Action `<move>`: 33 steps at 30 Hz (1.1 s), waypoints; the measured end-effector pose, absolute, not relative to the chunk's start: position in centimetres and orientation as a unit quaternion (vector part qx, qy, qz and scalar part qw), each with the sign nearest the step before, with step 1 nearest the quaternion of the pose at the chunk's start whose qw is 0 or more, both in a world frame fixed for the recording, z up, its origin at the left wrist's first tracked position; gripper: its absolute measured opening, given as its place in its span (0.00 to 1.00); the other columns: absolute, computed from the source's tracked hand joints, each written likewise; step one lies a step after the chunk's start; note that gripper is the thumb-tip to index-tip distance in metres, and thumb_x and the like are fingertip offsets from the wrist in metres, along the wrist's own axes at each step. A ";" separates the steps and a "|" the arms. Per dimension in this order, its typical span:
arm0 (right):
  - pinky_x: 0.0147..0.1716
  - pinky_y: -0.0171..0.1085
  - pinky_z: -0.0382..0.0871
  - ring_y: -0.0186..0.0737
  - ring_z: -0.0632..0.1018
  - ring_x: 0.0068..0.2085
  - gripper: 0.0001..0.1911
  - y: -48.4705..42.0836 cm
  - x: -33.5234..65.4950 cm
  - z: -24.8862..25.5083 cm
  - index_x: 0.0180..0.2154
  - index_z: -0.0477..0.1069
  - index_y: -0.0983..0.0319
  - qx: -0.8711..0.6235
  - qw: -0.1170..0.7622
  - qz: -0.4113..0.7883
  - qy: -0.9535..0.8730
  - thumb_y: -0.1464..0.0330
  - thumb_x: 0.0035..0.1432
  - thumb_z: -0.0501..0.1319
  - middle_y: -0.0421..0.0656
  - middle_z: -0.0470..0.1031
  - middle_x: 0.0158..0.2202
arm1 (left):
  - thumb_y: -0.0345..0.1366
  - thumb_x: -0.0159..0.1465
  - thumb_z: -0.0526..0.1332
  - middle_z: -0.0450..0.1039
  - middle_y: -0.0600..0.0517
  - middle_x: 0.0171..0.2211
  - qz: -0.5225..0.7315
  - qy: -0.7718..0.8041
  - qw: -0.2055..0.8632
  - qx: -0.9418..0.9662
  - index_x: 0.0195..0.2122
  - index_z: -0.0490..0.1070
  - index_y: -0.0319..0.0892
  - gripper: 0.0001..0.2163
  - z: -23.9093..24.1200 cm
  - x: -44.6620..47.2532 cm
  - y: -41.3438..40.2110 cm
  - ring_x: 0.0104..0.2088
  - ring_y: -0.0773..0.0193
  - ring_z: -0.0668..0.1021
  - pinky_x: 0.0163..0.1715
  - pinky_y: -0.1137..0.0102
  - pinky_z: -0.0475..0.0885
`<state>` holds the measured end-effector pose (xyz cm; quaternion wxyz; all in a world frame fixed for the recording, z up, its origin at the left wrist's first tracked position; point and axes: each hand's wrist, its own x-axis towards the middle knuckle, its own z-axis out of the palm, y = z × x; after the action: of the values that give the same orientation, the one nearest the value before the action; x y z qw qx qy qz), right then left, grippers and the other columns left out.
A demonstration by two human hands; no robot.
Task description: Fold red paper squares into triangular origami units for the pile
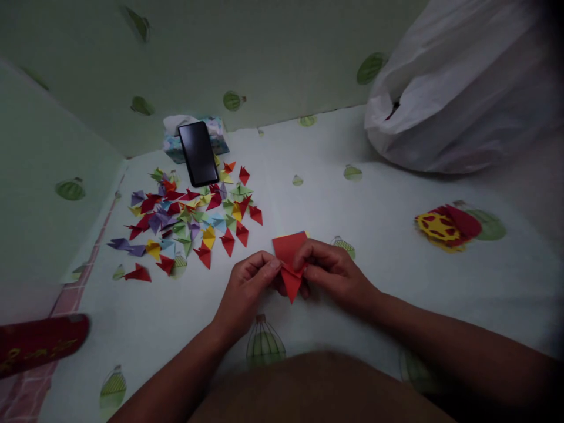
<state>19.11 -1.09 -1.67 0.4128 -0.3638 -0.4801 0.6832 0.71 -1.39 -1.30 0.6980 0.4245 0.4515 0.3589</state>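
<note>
A small red folded paper (292,284) is pinched between both hands, its pointed end toward me. My left hand (251,282) grips its left edge with thumb and fingers closed. On the opposite edge, my right hand (337,273) is closed on the same paper. Just beyond the fingers lies a stack of square paper (287,245), red on top with a yellow edge showing; the right fingers partly cover it. Several folded paper cranes (209,236) in red, yellow, green, purple and blue lie spread to the left of my hands.
A black phone (199,154) leans against a tissue box (220,136) behind the cranes. A large white plastic bag (440,111) stands at the back right. Red and yellow cut-out ornaments (449,226) lie at the right. A dark red object with yellow marks (44,343) juts in at left.
</note>
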 end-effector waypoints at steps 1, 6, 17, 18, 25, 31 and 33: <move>0.23 0.33 0.66 0.32 0.72 0.22 0.04 -1.1 19.1 -1.7 0.30 0.68 0.60 -0.362 0.412 0.683 -0.482 0.74 0.55 0.58 0.36 0.71 0.22 | 0.39 0.66 0.62 0.74 0.54 0.26 0.358 0.451 0.698 0.425 0.31 0.73 0.40 0.09 -1.3 0.7 -1.4 0.28 0.68 0.75 0.32 0.73 0.69; 0.24 0.33 0.66 0.31 0.72 0.22 0.04 -1.0 19.1 -1.8 0.30 0.67 0.60 -0.354 0.421 0.671 -0.498 0.74 0.57 0.58 0.36 0.71 0.22 | 0.39 0.65 0.63 0.75 0.54 0.25 0.354 0.459 0.690 0.434 0.31 0.74 0.40 0.08 -1.2 0.6 -1.2 0.26 0.69 0.75 0.30 0.73 0.70; 0.25 0.33 0.69 0.31 0.75 0.23 0.01 -0.8 18.9 -2.4 0.38 0.65 0.62 -0.331 0.432 0.704 -0.457 0.71 0.62 0.57 0.37 0.74 0.25 | 0.36 0.59 0.64 0.71 0.55 0.20 0.356 0.552 0.577 0.486 0.25 0.70 0.39 0.08 -0.1 1.1 -0.7 0.22 0.70 0.71 0.25 0.75 0.66; 0.25 0.33 0.69 0.31 0.75 0.22 0.01 -0.7 18.9 -2.4 0.38 0.65 0.62 -0.336 0.431 0.705 -0.453 0.71 0.63 0.56 0.37 0.75 0.25 | 0.36 0.59 0.64 0.70 0.56 0.19 0.356 0.558 0.568 0.489 0.25 0.70 0.40 0.08 -0.1 1.1 -0.7 0.22 0.71 0.71 0.24 0.75 0.66; 0.21 0.31 0.66 0.29 0.72 0.20 0.11 -0.7 19.1 -2.1 0.37 0.68 0.63 -0.379 0.399 0.686 -0.476 0.62 0.65 0.57 0.38 0.73 0.23 | 0.37 0.58 0.63 0.68 0.57 0.19 0.352 0.573 0.528 0.519 0.24 0.68 0.40 0.09 -0.4 1.0 -0.8 0.21 0.71 0.67 0.22 0.76 0.62; 0.16 0.29 0.61 0.27 0.69 0.16 0.11 -0.6 18.9 -1.9 0.30 0.66 0.62 -0.429 0.348 0.699 -0.455 0.62 0.61 0.59 0.36 0.71 0.20 | 0.38 0.60 0.63 0.68 0.56 0.21 0.342 0.566 0.506 0.554 0.26 0.70 0.40 0.08 -0.6 0.9 -1.0 0.23 0.70 0.68 0.24 0.75 0.64; 0.15 0.28 0.61 0.27 0.69 0.15 0.11 -0.6 18.8 -1.8 0.29 0.66 0.62 -0.431 0.348 0.700 -0.451 0.63 0.61 0.59 0.36 0.71 0.20 | 0.38 0.60 0.63 0.69 0.56 0.21 0.344 0.559 0.506 0.559 0.26 0.71 0.40 0.08 -0.5 0.9 -0.9 0.23 0.70 0.69 0.25 0.75 0.65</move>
<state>18.84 -0.60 -1.76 0.3481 -0.4314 -0.4509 0.6996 0.86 -0.88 -0.50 0.5060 0.5593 0.5595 0.3437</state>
